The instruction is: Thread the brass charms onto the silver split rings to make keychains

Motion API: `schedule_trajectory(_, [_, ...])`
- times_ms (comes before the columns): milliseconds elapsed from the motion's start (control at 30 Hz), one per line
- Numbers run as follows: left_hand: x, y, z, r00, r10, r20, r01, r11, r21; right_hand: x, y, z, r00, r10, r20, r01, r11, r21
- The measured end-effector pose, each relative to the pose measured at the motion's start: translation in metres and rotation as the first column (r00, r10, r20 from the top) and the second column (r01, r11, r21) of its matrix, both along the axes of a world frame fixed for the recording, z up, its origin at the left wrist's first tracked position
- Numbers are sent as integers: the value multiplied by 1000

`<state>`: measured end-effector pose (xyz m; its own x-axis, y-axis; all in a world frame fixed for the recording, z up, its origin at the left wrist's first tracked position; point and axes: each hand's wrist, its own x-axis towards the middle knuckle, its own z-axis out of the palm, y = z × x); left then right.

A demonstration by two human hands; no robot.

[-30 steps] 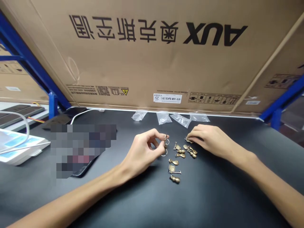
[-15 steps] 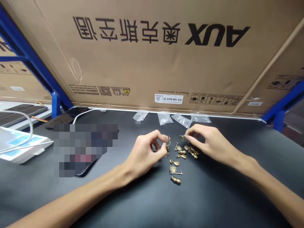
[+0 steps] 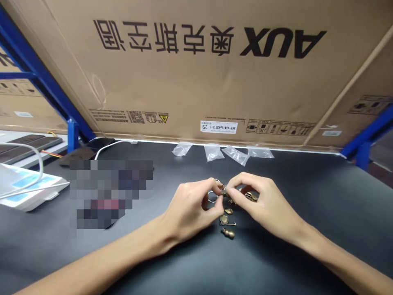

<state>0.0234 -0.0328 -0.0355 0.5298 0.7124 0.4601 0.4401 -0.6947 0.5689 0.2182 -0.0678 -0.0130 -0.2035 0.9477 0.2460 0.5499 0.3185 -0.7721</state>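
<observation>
The left hand (image 3: 187, 207) and right hand (image 3: 264, 200) meet over the black table top (image 3: 307, 241), both held just above it. The left hand's thumb and forefinger are pinched closed on a pair of metal rings (image 3: 212, 195), which stand upright, with one ring showing at 12 o'clock from the knuckles. The right hand's thumb and forefinger are also closed, their tips just beside the left fingers, on a small brass charm (image 3: 225, 190). The charm shows only in part between the fingers, and its shape cannot be told. Whether the charm is joined to a ring at this point is hidden.

The loose charms lie on the table top directly below the hands. A brass charm group (image 3: 251, 197) sits partly under the right hand at 3 o'clock from the meeting fingers. A brass leaf-shaped charm (image 3: 229, 211), a brass charm with a pin (image 3: 225, 219) and a brass gourd charm (image 3: 227, 233) run in a line toward 6 o'clock, well clear of both palms.

Four clear plastic bags (image 3: 213, 152) lie in a row at 12 o'clock, along the foot of a large cardboard box (image 3: 196, 73).
</observation>
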Motion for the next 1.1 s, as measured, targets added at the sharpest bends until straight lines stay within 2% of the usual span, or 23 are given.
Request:
schedule_trajectory(267, [1,-2,2,1000,15,-22,-15,1000,1,-2,-2,-3,992,-22,-120,16,998,-55])
schedule_trajectory(500, [2,-3,4,998,30,-53,-30,1000,8,-4,-3,-4,994,-36,-106,34,999,-18])
schedule_trajectory(600, [1,-3,2,997,39,-67,-38,999,9,-3,-3,-4,998,-17,-57,19,999,38])
schedule_trajectory(733, [0,-2,1,997,49,-68,-48,999,16,-2,-2,-6,998,27,62,-38,981,188])
schedule_trajectory(933, [0,-3,2,997,69,22,-70,996,56,-2,-3,-9,981,85,176,-133,951,279])
schedule_trajectory(1000, [-1,-2,3,996,77,49,-79,995,56,0,-2,-7,975,74,209,-137,944,301])
schedule_trajectory(1100, [-1,1,5,992,86,89,-91,995,48,13,7,-4,962,-34,272,-50,954,294])
